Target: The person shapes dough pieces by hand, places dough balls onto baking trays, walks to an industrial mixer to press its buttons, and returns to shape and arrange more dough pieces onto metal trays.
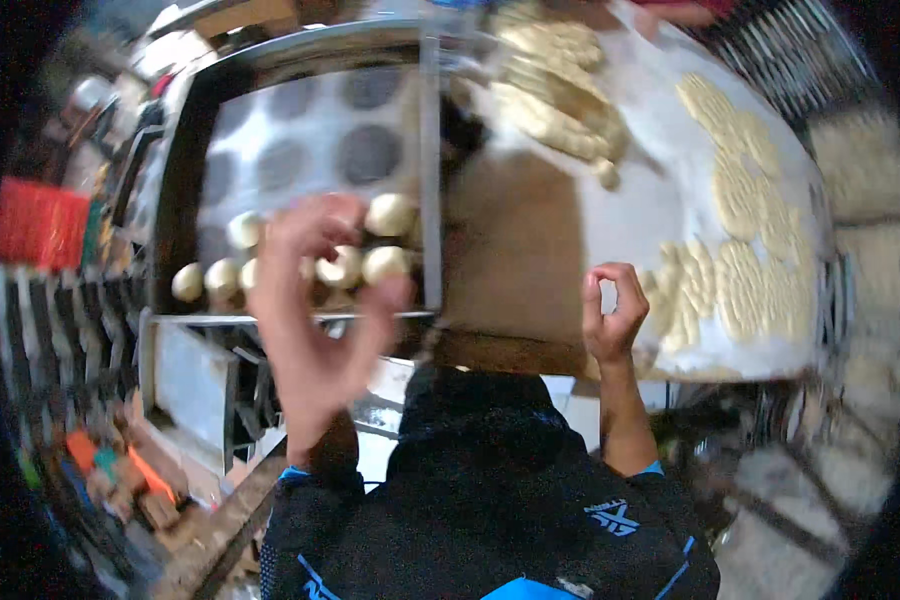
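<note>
My left hand (315,300) is over the near part of a metal-rimmed tray (432,180). Its fingers are curved and apart, somewhat blurred, with no dough visibly gripped. Pale round dough balls (389,214) sit in near rows on the tray, and some are partly hidden behind that hand. My right hand (615,310) is at the near side of the worktable, its fingers curled in and thumb against the forefinger. Whatever those fingers may hold is hidden. Just right of it lie strips of dough (685,290) on the white-floured surface.
A larger heap of dough (560,90) lies at the far middle of the table, with a small dough piece (607,175) near it. More dough strips (740,190) line the right side. A red crate (38,222) and metal racks (70,330) stand to the left.
</note>
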The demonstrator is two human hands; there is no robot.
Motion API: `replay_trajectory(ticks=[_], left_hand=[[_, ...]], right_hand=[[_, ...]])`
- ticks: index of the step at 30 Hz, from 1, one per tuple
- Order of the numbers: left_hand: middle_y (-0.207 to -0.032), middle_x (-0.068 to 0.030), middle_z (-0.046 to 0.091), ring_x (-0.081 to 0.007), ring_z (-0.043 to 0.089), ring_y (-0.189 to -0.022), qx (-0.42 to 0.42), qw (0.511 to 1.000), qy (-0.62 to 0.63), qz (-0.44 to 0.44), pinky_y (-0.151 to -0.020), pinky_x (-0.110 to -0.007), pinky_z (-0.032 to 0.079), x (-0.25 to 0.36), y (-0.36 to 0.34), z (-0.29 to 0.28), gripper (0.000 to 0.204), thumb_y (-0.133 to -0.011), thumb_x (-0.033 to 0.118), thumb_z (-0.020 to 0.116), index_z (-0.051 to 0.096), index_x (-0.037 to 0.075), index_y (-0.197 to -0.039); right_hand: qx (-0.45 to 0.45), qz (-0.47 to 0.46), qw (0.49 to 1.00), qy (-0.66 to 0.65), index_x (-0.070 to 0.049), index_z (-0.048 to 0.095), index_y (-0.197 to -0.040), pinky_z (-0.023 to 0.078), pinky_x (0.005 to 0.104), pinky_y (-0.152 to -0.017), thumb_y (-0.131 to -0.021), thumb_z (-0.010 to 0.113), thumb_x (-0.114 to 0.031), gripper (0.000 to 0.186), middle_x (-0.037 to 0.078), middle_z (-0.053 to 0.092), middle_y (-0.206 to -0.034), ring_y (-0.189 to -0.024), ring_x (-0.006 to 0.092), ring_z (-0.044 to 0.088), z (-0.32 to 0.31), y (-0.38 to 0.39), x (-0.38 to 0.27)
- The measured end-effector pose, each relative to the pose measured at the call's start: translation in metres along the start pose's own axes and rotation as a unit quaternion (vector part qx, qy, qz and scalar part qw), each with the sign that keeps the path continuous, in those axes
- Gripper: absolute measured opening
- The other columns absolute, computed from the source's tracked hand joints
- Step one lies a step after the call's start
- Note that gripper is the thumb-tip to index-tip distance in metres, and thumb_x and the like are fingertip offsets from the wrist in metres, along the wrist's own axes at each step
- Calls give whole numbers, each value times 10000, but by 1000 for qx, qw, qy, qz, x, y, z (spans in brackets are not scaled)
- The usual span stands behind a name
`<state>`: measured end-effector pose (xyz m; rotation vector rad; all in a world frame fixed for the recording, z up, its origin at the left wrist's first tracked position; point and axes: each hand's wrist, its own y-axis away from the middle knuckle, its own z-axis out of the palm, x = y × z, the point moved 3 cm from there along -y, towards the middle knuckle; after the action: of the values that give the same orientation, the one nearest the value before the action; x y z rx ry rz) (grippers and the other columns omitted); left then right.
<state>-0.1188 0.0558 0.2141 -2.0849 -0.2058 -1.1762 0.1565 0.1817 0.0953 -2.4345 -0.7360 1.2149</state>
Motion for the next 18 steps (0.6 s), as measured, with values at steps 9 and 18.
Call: replay_trajectory(ticks=[9, 18], left_hand=[[-1061, -173, 631, -314, 608, -938, -469, 878, -62, -71, -782, -430, 490, -86, 109, 414, 533, -771, 361, 742, 607, 27, -1164], [-851, -198, 656, -257, 639, -776, -537, 824, -12, -178, -647, -377, 506, -25, 164, 468, 597, -691, 282, 841, 522, -59, -1062]], right_hand=[[135, 322, 934, 77, -27, 580, -874, 453, 290, -630, -874, 627, -109, 95, 51, 584, -767, -687, 149, 553, -173, 148, 172], [-7, 224, 955, 193, -96, 498, -1276, 196, 618, -1044, -821, 587, -152, 468, 118, 492, -1323, -1285, 349, 382, -156, 148, 185]])
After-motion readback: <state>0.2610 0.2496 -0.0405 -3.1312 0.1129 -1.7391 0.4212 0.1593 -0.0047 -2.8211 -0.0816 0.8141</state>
